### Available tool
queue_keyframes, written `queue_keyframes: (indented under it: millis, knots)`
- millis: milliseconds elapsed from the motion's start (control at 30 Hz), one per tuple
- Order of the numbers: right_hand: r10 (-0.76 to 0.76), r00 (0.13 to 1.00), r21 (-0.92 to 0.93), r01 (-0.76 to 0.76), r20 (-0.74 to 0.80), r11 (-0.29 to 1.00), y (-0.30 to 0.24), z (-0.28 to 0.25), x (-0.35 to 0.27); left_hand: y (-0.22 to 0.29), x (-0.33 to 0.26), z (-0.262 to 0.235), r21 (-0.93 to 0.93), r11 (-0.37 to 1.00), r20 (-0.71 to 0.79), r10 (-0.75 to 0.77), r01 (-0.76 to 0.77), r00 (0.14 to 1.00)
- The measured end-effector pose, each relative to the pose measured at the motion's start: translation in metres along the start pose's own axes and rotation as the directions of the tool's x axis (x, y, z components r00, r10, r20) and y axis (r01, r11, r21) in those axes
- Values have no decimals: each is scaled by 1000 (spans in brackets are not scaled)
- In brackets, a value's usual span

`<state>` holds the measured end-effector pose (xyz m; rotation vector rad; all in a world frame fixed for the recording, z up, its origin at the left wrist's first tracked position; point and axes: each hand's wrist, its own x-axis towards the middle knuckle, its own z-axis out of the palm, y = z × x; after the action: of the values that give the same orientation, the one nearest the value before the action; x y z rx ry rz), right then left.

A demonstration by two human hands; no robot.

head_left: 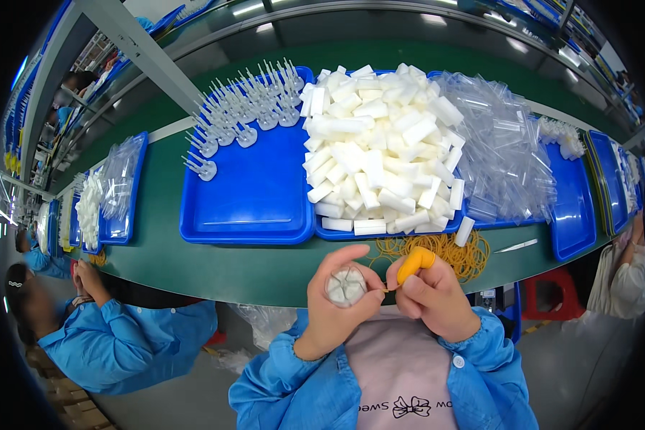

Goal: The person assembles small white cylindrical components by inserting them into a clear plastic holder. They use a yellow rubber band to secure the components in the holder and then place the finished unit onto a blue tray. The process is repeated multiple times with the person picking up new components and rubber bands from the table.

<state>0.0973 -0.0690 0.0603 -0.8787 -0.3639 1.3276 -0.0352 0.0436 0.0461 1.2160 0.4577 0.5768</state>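
My left hand [335,315] is closed around a round, whitish-grey piece [346,287] whose top shows folds running out from its middle. The rest of that piece is hidden in the palm. Close by on its right, my right hand [441,301] wears a yellow finger cot [414,264] on one finger. Its fingertips pinch a thin yellow rubber band [385,290], stretched toward the left fingertips. Just beyond both hands, a loose heap of rubber bands [460,256] lies on the green table [254,276].
A blue tray [247,201] holds several clear stemmed parts [245,135]. White foam blocks [376,158] are piled beside it, then clear plastic sleeves [505,150]. Tweezers [516,246] lie near another blue tray [575,208]. A co-worker in a blue sleeve [125,326] sits at left.
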Motion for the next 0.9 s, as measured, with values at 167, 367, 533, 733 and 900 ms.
queue_keyframes:
  millis: [167,367,533,733,900]
  knots:
    - [126,979,68,-139,163,988,-13,-3,-7,16,8,7,-576,709,175,-379,406,909]
    - [206,936,-442,-63,285,895,-29,-17,-20,14,4,-3,-416,561,607,-414,716,678]
    - [-79,997,251,71,22,965,-11,-44,-13,7,-3,-5,-283,720,630,-358,633,689]
    - [75,989,-311,-33,124,950,-35,-34,-11,-9,-1,5,448,892,421,-262,52,868]
    - [-31,787,-778,614,616,134,-24,5,-14,-18,11,8,336,940,400,-198,58,895]
